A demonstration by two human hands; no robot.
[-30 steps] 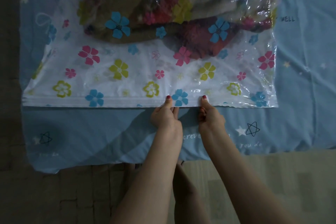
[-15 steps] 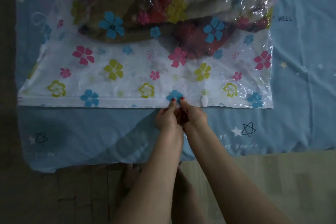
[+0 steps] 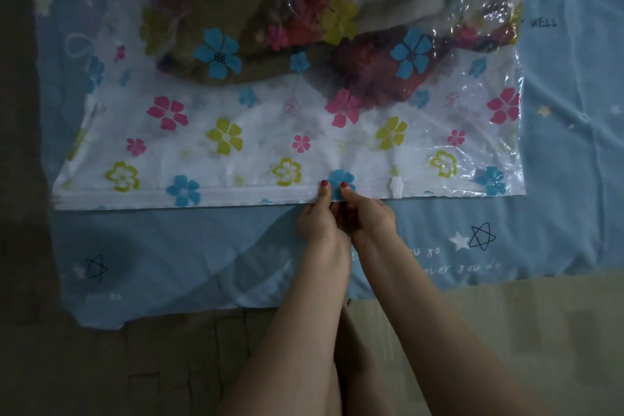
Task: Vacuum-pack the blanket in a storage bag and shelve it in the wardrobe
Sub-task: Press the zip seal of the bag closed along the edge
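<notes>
Just right of both pinching hands [image 3: 344, 216], slider clip [image 3: 396, 186] straddles zip seal [image 3: 202, 194].

Clear storage bag [image 3: 236, 159]: pink, blue, yellow flowers. Bedsheet [image 3: 557, 179]: light blue, stars.

Dim room, low light, bluish cast. Light-blue bed sheet [image 3: 175, 257] fills most of view from 9 to 3 o'clock, printed with stars and script lettering; word "WELL" at 2 o'clock. Sheet edge hangs toward 6 o'clock. Dark tiled floor [image 3: 162, 368] at 7 o'clock, grout lines faint. Paler beige floor area [image 3: 540, 321] at 4 to 5 o'clock.
</notes>
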